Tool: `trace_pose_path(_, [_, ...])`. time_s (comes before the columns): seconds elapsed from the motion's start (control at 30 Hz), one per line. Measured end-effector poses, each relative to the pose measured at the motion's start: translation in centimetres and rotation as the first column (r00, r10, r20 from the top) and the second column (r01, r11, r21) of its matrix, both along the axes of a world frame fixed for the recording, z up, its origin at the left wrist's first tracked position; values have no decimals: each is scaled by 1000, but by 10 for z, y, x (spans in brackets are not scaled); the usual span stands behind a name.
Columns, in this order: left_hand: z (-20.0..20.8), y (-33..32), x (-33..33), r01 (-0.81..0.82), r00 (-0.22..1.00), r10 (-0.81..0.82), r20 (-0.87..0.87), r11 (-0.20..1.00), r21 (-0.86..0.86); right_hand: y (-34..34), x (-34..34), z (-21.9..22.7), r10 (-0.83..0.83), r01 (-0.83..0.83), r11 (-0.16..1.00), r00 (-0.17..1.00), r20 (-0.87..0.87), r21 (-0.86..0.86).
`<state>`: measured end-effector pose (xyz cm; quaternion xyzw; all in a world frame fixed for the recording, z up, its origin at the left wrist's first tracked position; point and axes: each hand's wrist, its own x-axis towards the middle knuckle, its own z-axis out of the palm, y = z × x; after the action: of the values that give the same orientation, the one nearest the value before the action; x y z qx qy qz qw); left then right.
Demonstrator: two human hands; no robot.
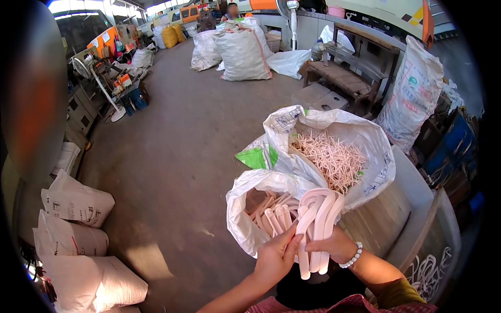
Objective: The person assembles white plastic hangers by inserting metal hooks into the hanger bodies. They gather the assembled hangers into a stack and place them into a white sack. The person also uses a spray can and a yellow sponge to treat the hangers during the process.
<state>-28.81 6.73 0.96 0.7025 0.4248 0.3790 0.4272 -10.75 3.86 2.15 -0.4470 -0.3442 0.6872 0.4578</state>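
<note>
1. Currently, the left hand [276, 255] pinches the near edge of a bundle of pale-pink, curved plastic strips [312, 215] between thumb and fingers.
2. The right hand [334, 245] closes on the bundle's opposite side; its thumb lies across the front. Gripping from both sides probably keeps the loose strips aligned.
3. The bundle's bends project beyond the fingers; its straight ends extend below them, toward the body. This common orientation presumably lets the strips nest.
4. Just beyond the left fingers, a white plastic sack with a rolled-down rim [236, 201] contains similar pink pieces [267, 206]. Its wide mouth likely eases reaching in.
5. Farther beyond the fingers, a larger white sack with green patches [385, 151] holds thin, tangled pink plastic offcuts [334, 159], apparently separated from the thicker strips.
</note>
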Motion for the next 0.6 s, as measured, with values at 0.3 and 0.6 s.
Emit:
trace_pose_path(0.3, [17,31,-22,137,985,-130,117,989,-54,8,2,5,-5,-16,990,989,150,142])
trace_pose_path(0.6, [-127,180,-108,-251,964,264,-42,837,-486,28,-9,-53,214,-537,717,777,592,445])
